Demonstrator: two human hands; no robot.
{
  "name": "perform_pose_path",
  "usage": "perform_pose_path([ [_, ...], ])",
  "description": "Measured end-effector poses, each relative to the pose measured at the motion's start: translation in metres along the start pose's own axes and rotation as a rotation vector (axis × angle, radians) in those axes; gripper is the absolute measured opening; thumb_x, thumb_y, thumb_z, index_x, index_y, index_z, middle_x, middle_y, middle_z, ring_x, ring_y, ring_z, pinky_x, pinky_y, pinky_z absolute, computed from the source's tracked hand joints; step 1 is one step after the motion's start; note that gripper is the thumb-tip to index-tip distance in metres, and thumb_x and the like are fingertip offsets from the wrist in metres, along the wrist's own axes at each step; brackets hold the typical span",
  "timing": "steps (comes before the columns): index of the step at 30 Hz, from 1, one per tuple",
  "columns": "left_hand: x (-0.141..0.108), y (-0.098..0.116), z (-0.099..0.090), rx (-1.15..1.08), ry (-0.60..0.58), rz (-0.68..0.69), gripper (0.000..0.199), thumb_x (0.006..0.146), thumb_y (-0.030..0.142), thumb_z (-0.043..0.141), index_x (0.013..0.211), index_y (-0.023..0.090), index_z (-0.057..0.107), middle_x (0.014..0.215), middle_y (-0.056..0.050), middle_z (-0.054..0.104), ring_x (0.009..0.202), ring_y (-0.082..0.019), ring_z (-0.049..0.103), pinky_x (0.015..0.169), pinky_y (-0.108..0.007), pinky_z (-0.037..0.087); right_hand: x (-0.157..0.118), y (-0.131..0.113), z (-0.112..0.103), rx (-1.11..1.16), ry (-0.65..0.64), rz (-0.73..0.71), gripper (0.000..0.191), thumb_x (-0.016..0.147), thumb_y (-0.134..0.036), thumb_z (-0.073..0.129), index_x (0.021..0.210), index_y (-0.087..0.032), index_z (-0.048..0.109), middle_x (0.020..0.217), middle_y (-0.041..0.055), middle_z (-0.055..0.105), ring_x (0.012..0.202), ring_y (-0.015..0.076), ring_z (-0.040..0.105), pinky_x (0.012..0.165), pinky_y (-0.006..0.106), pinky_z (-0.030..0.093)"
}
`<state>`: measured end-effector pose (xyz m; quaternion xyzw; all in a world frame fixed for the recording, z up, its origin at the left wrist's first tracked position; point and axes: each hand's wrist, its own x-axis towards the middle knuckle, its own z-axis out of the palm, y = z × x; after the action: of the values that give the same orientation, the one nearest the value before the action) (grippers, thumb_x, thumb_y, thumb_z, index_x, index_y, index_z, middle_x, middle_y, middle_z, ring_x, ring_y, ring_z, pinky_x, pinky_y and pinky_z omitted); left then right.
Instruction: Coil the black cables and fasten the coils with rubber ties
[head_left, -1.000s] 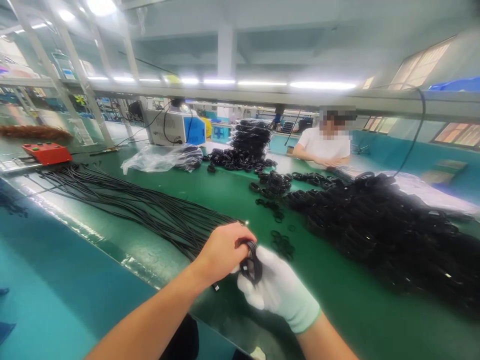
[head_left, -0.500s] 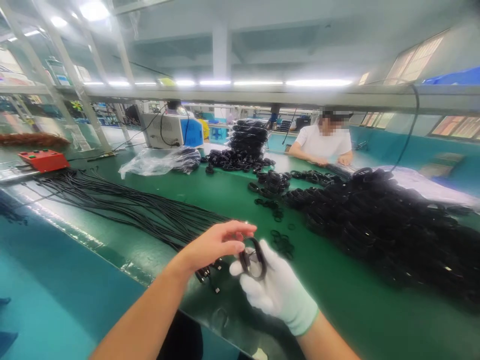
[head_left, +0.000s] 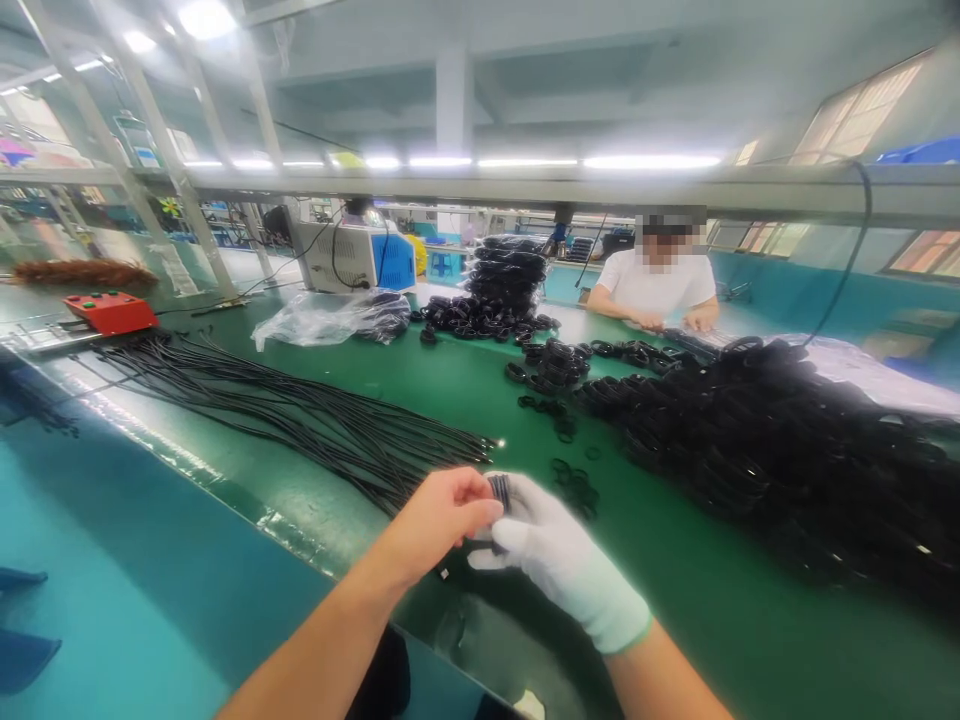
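Note:
A coiled black cable (head_left: pixel 500 490) is held between my two hands above the green table (head_left: pixel 675 640). My left hand (head_left: pixel 448 508), bare, has its fingers bent round the coil's left side. On the coil's right side my right hand (head_left: pixel 551 535), in a white glove, grips it with thumb and fingers. The coil is seen nearly edge-on and partly hidden by the fingers. Long straight black cables (head_left: pixel 300 405) lie to the left, some of their ends beneath my left hand. Small black rings (head_left: pixel 576 480) lie just beyond the glove.
A large heap of coiled black cables (head_left: pixel 772 450) covers the right side. Farther back are bagged coils (head_left: pixel 506 270), a clear plastic bag (head_left: pixel 315 318), a white-blue machine (head_left: pixel 360 258) and a red control box (head_left: pixel 112 312). A person in a white shirt (head_left: pixel 656 285) sits across the table.
The coil has turned from showing its open loop to nearly edge-on. My left hand's fingers have closed onto it, and the gloved fingers have shifted round it. The view has shifted slightly.

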<state>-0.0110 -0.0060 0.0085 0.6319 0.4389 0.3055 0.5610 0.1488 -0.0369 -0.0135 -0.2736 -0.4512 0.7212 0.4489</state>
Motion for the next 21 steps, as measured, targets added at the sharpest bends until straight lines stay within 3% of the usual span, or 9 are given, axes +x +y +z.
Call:
perform_pose_path([
  [8, -0.001, -0.016, 0.009, -0.251, -0.063, -0.022, 0.015, 0.072, 0.024, 0.061, 0.068, 0.014, 0.051, 0.059, 0.003, 0.049, 0.053, -0.007, 0.041, 0.053, -0.02, 0.032, -0.003, 0.0, 0.003, 0.056, -0.014, 0.077, 0.046, 0.075, -0.022, 0.068, 0.116, -0.016, 0.05, 0.11, 0.0092, 0.055, 0.099, 0.0222, 0.058, 0.084, 0.044, 0.05],
  [12, 0.001, -0.014, 0.011, -0.222, -0.012, 0.0, 0.018, 0.071, 0.024, 0.059, 0.062, 0.015, 0.047, 0.057, 0.004, 0.047, 0.054, -0.007, 0.042, 0.054, -0.021, 0.033, -0.003, 0.007, -0.001, 0.022, 0.038, 0.073, 0.046, 0.073, -0.017, 0.07, 0.115, -0.017, 0.051, 0.11, 0.0079, 0.055, 0.1, 0.0219, 0.057, 0.086, 0.045, 0.049],
  [16, -0.001, -0.005, 0.006, -0.083, -0.1, 0.002, 0.016, 0.077, 0.026, 0.052, 0.065, 0.015, 0.05, 0.059, 0.001, 0.053, 0.054, -0.01, 0.048, 0.054, -0.023, 0.039, -0.001, 0.013, -0.007, 0.122, -0.007, 0.077, 0.042, 0.073, -0.018, 0.069, 0.112, -0.017, 0.052, 0.101, 0.0066, 0.058, 0.095, 0.0219, 0.059, 0.082, 0.045, 0.051],
  [19, -0.006, -0.005, 0.003, 0.229, 0.145, 0.141, 0.012, 0.078, 0.019, 0.049, 0.084, 0.017, 0.059, 0.078, -0.001, 0.059, 0.063, -0.012, 0.054, 0.06, -0.025, 0.043, 0.0, 0.015, -0.007, 0.145, 0.009, 0.088, 0.043, 0.071, -0.018, 0.071, 0.11, -0.018, 0.053, 0.107, 0.0075, 0.057, 0.097, 0.0225, 0.06, 0.083, 0.043, 0.051],
  [21, -0.007, -0.011, 0.005, 0.424, 0.282, 0.319, 0.029, 0.074, 0.008, 0.049, 0.096, 0.021, 0.061, 0.093, -0.001, 0.059, 0.073, -0.012, 0.056, 0.07, -0.026, 0.045, -0.001, 0.014, -0.005, 0.108, 0.029, 0.104, 0.047, 0.069, -0.018, 0.073, 0.111, -0.018, 0.053, 0.112, 0.008, 0.055, 0.1, 0.0235, 0.059, 0.084, 0.043, 0.051],
])
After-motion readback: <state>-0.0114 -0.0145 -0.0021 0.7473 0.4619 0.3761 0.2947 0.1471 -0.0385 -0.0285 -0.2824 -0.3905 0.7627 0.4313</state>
